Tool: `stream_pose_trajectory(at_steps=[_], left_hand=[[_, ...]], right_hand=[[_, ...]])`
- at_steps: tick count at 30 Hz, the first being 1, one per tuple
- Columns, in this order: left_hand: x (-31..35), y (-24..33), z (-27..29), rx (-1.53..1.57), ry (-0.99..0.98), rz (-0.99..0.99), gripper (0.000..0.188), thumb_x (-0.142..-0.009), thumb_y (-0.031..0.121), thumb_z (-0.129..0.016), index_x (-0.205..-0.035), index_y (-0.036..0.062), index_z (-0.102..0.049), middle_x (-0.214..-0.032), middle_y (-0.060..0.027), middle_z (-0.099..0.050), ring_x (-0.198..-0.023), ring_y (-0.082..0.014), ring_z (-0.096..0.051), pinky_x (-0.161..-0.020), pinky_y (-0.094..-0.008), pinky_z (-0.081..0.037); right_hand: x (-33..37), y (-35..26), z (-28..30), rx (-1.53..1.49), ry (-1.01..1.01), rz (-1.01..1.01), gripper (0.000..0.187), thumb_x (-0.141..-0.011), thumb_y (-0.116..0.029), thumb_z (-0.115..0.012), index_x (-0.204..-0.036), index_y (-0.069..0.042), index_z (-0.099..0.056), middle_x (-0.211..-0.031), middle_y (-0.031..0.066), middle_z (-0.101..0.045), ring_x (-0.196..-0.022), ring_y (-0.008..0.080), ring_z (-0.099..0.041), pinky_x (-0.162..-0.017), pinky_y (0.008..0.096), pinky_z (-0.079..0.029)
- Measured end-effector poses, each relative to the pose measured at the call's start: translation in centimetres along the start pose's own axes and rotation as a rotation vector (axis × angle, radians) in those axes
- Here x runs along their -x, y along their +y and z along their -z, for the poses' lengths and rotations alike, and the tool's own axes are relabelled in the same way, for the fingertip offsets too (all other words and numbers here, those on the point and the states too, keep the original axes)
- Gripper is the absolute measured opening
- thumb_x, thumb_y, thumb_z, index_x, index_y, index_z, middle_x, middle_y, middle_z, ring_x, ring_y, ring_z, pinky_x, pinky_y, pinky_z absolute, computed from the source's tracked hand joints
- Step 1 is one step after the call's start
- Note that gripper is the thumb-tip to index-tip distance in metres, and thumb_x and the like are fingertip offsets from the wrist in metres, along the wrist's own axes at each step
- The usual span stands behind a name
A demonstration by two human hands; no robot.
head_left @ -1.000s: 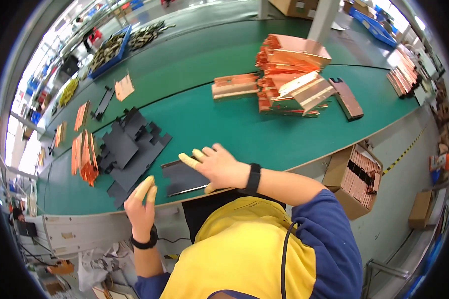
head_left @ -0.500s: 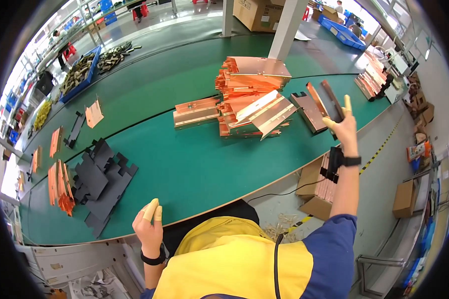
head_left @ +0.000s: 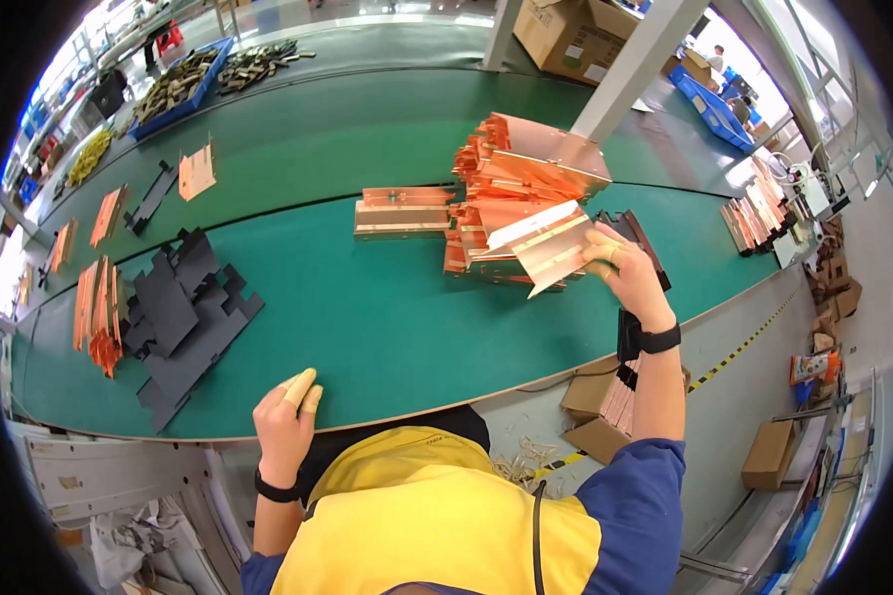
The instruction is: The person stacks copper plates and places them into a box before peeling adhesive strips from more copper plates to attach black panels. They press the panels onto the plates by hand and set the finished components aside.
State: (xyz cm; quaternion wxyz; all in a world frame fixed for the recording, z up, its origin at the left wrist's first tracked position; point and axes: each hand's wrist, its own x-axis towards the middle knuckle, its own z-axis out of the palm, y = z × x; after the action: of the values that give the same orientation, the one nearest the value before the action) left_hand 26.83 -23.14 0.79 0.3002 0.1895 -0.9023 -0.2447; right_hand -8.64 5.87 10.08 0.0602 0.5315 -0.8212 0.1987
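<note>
My right hand (head_left: 627, 275), with pale finger cots on its fingertips, pinches the right edge of a bent copper-coloured sheet-metal panel (head_left: 548, 250). That panel lies tilted against the front of a tall stack of similar copper panels (head_left: 536, 164). Just beyond my right hand, and partly hidden by it, is a dark brownish channel-shaped piece (head_left: 642, 245). At the table's front edge hovers my left hand (head_left: 286, 415), its fingers curled together with nothing visible in them. Left of the stack, a copper channel piece (head_left: 402, 216) lies on the green table (head_left: 367, 327).
Dark grey flat plates (head_left: 184, 317) lie piled at left, beside a bunch of copper strips (head_left: 97, 312). A blue tray of small parts (head_left: 184, 89) stands far left. A white post (head_left: 640, 69) rises behind the stack. More copper panels (head_left: 757, 208) sit at the far right.
My right hand has moved left from the dark channel pieces to the tilted copper panel and closed on its edge. My left hand stays near the table's front edge. The view has shifted.
</note>
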Motion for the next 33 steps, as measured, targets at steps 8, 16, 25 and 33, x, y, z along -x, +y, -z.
stream_pose_trajectory(at_steps=[8,16,25,33], left_hand=[[2.0,0.2,0.7,0.077,0.183,-0.312,0.018,-0.072,0.007,-0.070,-0.087,-0.0011,-0.066,-0.079,-0.0119,-0.065,-0.074,-0.0251,-0.064,-0.069,-0.0346,-0.053],[3.7,1.5,0.3,-0.064,0.244,-0.474,0.018,-0.071,0.012,-0.071,-0.085,0.0032,-0.065,-0.084,-0.0062,-0.062,-0.080,-0.0233,-0.060,-0.077,-0.0376,-0.049],[5.6,-1.2,-1.6,-0.077,0.151,-0.231,0.023,-0.065,0.008,-0.071,-0.087,0.0032,-0.067,-0.086,-0.0030,-0.060,-0.080,-0.0188,-0.055,-0.079,-0.0352,-0.040],[6.1,-1.7,-2.0,-0.070,0.201,-0.295,0.025,-0.062,0.005,-0.068,-0.087,0.0027,-0.068,-0.082,-0.0007,-0.060,-0.076,-0.0154,-0.053,-0.074,-0.0306,-0.038]], right_hand=[[-0.9,-14.6,-1.9,-0.088,0.066,0.195,0.018,-0.072,-0.005,-0.069,-0.088,-0.004,-0.062,-0.094,0.0112,-0.067,-0.077,0.0258,-0.065,-0.067,0.0296,-0.051],[-2.5,-24.7,-16.2,-0.253,-0.128,0.395,0.011,-0.075,-0.005,-0.065,-0.086,-0.004,-0.063,-0.102,0.0117,-0.065,-0.073,0.0263,-0.064,-0.065,0.0319,-0.051],[-3.9,-22.2,-16.0,-0.595,-0.101,-0.428,0.018,-0.083,-0.008,-0.065,-0.097,0.001,-0.066,-0.085,0.0083,-0.068,-0.076,0.0158,-0.065,-0.067,0.0261,-0.051],[-2.7,-22.5,-18.1,-0.714,-0.085,-0.509,0.013,-0.081,-0.006,-0.067,-0.091,0.001,-0.066,-0.075,0.0046,-0.066,-0.059,0.0089,-0.057,-0.057,0.0210,-0.046]])
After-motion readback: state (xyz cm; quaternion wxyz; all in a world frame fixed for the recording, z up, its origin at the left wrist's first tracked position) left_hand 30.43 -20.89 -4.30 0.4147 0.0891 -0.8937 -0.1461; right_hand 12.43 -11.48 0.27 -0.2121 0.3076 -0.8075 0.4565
